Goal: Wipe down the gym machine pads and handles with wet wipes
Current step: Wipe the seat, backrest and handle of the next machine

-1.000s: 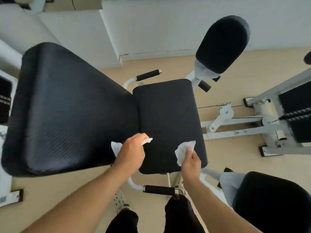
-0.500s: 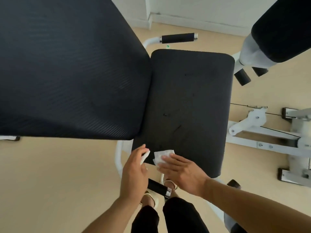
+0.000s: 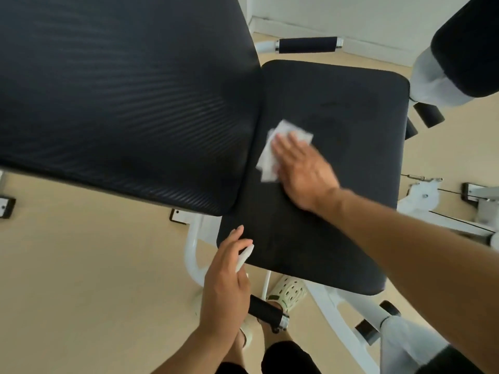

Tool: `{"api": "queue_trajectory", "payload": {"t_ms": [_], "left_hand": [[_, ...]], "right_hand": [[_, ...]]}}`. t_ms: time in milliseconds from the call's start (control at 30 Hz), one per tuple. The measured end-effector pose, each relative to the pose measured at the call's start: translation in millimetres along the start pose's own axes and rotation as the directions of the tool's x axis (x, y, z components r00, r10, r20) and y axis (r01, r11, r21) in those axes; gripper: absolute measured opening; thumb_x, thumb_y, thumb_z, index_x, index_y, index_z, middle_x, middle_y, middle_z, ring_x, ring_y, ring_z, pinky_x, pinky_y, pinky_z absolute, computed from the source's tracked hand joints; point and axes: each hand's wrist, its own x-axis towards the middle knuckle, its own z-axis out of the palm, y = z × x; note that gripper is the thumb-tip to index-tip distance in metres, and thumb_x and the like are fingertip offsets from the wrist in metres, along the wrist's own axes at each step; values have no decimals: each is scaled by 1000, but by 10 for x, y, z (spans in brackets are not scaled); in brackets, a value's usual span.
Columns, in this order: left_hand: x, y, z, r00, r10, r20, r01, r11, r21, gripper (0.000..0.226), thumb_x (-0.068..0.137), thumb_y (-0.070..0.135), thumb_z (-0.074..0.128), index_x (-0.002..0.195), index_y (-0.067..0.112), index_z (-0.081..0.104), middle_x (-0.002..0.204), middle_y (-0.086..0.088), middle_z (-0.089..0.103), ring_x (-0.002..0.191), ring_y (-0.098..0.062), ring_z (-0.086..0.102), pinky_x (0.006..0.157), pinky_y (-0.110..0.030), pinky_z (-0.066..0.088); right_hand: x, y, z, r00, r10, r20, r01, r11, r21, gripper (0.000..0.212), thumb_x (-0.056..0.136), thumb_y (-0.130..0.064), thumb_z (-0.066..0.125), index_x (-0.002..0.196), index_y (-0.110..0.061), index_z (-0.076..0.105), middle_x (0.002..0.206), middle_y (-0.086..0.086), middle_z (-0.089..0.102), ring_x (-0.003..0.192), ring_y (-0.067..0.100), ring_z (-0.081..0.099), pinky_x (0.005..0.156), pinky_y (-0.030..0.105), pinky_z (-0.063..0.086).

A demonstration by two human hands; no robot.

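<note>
Right hand (image 3: 302,168) flat on wipe (image 3: 270,155)

Motion blurs the right hand (image 3: 302,168) and its wet wipe (image 3: 272,147). The backrest pad (image 3: 121,98) and roller pad (image 3: 469,44) run off-frame.

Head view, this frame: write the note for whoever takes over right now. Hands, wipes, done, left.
Right hand: flat, pressing a wet wipe on the seat pad, near the back pad.
Left hand: by the seat's near corner, holding a second white wipe.
Done: cannot tell how much of the seat is already wiped.
Left: rest of seat, back pad, far handle, near handle, roller pad.
</note>
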Motion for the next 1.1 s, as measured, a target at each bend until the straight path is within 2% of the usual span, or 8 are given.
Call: {"api": "queue_trajectory", "payload": {"t_ms": [100,200,400,533,733,900,1000,1100], "left_hand": [[-50,-51,-31,1000,4,-8,-4,1000,-10,63,79,-20,65,124,24,62,150,22,45,136,1,45,107,-8,37],[-68,-74,-94,999,22,29,-23,1000,5,59,80,-17,67,125,21,63,150,17,46,134,-3,49,103,0,33],[-93,-24,-299,996,82,38,-80,996,-37,61,81,-15,67,126,26,62,152,21,42,134,-5,50,103,-30,52],[-20,-46,-252,991,132,17,-131,989,-63,65,81,-18,65,126,29,59,151,29,39,137,4,42,106,-21,45],[45,-30,-92,983,153,-99,-164,980,-115,62,81,-20,64,127,21,60,152,16,45,139,-1,43,108,-19,43],[59,-47,-75,982,151,-115,-163,981,-104,57,83,-10,72,129,20,58,149,12,49,138,0,44,107,-16,42],[36,-96,-123,987,132,-95,-140,987,-84,63,80,-18,69,129,21,57,150,13,48,138,-5,46,106,-27,47],[33,-154,-171,994,67,-88,-73,995,-68,70,76,-19,71,128,25,57,150,14,48,134,-9,52,99,-34,55]], "right_hand": [[-711,-599,262,975,-218,44,218,976,4,59,106,-32,21,161,-12,25,168,6,21,157,31,15,127,47,17],[-1417,-776,333,962,-252,110,253,967,1,58,110,-36,24,164,-18,12,171,1,6,159,23,0,128,42,3],[-1457,-229,68,987,124,104,-124,992,-9,58,112,-44,12,164,-24,-3,171,-2,-5,157,17,-11,127,39,-1],[-413,107,-218,935,347,78,-354,928,113,60,111,-44,10,164,-21,-6,171,-1,-10,156,20,-17,127,36,-8],[-236,-521,0,989,-70,134,65,997,41,58,111,-39,16,162,-20,-5,169,-1,-12,156,24,-17,129,45,-1],[-1266,-881,314,854,-428,295,460,886,-47,59,107,-38,27,162,-18,18,170,3,8,158,26,-11,129,47,-3],[-1051,-710,243,896,-357,265,382,923,-48,59,109,-42,24,163,-19,15,170,0,8,158,23,1,126,42,3],[-492,-564,107,957,-198,211,199,980,19,59,110,-46,10,162,-25,-8,169,-5,-16,156,18,-18,128,41,-3]]}}
